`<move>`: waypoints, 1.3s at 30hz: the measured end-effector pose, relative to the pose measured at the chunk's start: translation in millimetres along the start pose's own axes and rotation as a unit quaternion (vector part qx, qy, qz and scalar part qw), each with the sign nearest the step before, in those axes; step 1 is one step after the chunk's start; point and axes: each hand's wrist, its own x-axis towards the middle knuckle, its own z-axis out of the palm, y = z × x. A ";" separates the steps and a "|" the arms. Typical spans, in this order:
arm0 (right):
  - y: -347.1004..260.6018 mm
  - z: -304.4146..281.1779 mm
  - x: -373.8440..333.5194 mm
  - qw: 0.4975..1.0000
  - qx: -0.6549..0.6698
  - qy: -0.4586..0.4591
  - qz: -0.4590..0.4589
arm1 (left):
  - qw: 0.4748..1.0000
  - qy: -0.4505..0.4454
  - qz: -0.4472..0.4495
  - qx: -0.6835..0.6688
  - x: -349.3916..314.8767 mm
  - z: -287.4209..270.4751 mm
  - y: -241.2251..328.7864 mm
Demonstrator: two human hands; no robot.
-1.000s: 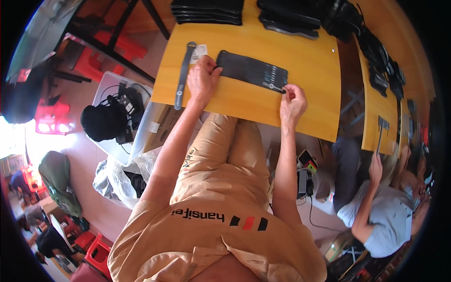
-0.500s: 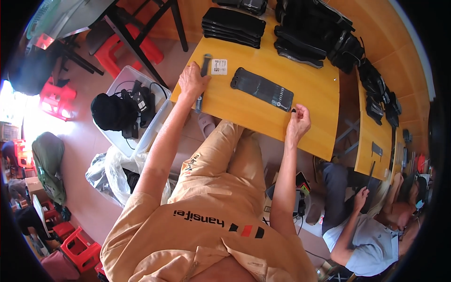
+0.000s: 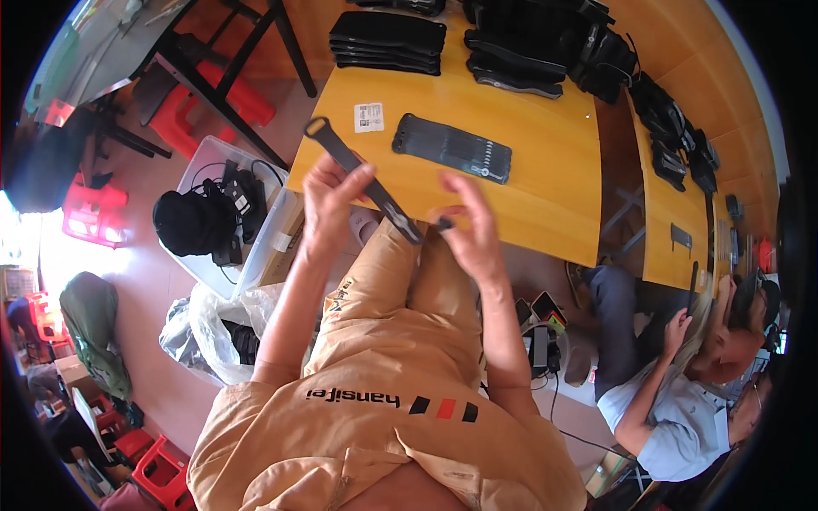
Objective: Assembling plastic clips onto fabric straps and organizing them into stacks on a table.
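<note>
- The person's tan shirt (image 3: pixel 375 443) and trousers (image 3: pixel 366 281) filled the lower middle of the view.
- The right hand (image 3: pixel 471 230) hung above the lap, blurred, its index finger raised apart from the thumb. A small dark piece (image 3: pixel 445 223) showed at its fingertips; whether they pinched it, I could not tell.
- The left hand (image 3: pixel 331 192) pinched a dark strap (image 3: pixel 383 201) between thumb and fingers, near its middle. The strap slanted over the table's near edge, its looped end up and to the left, its other end above the lap.
- On the yellow table (image 3: pixel 545 204) a dark grey panel (image 3: pixel 450 150) lay flat beyond the hands, touched by neither.
- A white label (image 3: pixel 369 117) lay left of the panel.
- To the left, on the floor, a translucent bin (image 3: pixel 257 260) held black devices and cables (image 3: pixel 243 200).
- At the table's far side stood a stack of black pieces (image 3: pixel 388 43), with more black bundles (image 3: pixel 515 64) to its right.
- At far right, a co-worker in a pale blue shirt (image 3: pixel 669 417) held a dark strip (image 3: pixel 694 285) beside another yellow table (image 3: pixel 660 204).
</note>
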 end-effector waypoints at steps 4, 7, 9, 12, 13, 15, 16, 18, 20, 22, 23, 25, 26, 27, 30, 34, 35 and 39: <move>2.1 5.6 -4.2 0.980 0.110 -0.121 0.115 | 0.995 -0.017 -0.037 -0.095 -21.8 17.3 -22.1; -1.0 -5.3 -12.7 0.952 0.167 -0.139 0.215 | 0.993 -0.010 -0.065 -0.102 -22.9 14.2 -25.8; -5.5 -18.2 -16.0 0.952 0.104 -0.148 0.246 | 0.991 -0.017 -0.089 -0.098 -23.4 7.1 -28.5; 0.9 -36.8 -16.6 0.957 0.082 -0.162 0.227 | 0.982 -0.070 -0.125 -0.123 -14.2 -7.2 -31.7; 2.8 -42.8 -16.1 0.956 0.069 -0.160 0.238 | 0.982 -0.071 -0.128 -0.121 -12.4 -8.4 -28.3; 14.2 -54.1 -18.3 0.955 0.077 -0.138 0.250 | 0.982 -0.085 -0.148 -0.075 -9.9 -6.6 -16.8; 16.0 -58.6 -19.0 0.957 0.080 -0.125 0.251 | 0.983 -0.086 -0.151 -0.051 -8.9 -6.4 -15.6; 17.6 -62.1 -19.1 0.960 0.090 -0.076 0.253 | 0.985 -0.079 -0.152 -0.028 -5.3 -9.4 -18.2; 24.1 -64.6 -19.0 0.964 0.076 -0.030 0.252 | 0.985 -0.076 -0.153 -0.008 0.1 -11.7 -20.5; 28.9 -64.5 -17.6 0.966 0.065 0.046 0.248 | 0.982 -0.090 -0.133 0.097 6.3 -14.9 -21.1; 31.9 -65.1 -17.2 0.965 0.066 0.045 0.250 | 0.982 -0.089 -0.135 0.097 9.9 -15.2 -22.5; 39.6 -67.9 -17.2 0.967 0.054 0.083 0.235 | 0.980 -0.092 -0.148 0.092 17.6 -15.7 -26.3; 41.8 -68.6 -17.2 0.965 0.056 0.090 0.239 | 0.980 -0.091 -0.150 0.092 20.4 -16.0 -27.5; 44.0 -69.3 -16.5 0.965 0.056 0.090 0.241 | 0.980 -0.093 -0.154 0.090 22.9 -16.2 -28.5; 50.3 -74.3 -14.9 0.953 0.149 0.120 0.233 | 0.977 -0.099 -0.169 0.088 30.3 -13.2 -27.9; 54.6 -79.8 -11.7 0.956 0.121 0.137 0.230 | 0.972 -0.117 -0.176 0.099 40.0 -5.5 -27.0; 56.6 -79.2 -10.4 0.955 0.121 0.136 0.232 | 0.972 -0.116 -0.177 0.100 42.8 -4.0 -28.5; 67.5 -74.9 -4.2 0.960 0.048 0.191 0.200 | 0.975 -0.112 -0.135 0.137 57.9 1.7 -40.3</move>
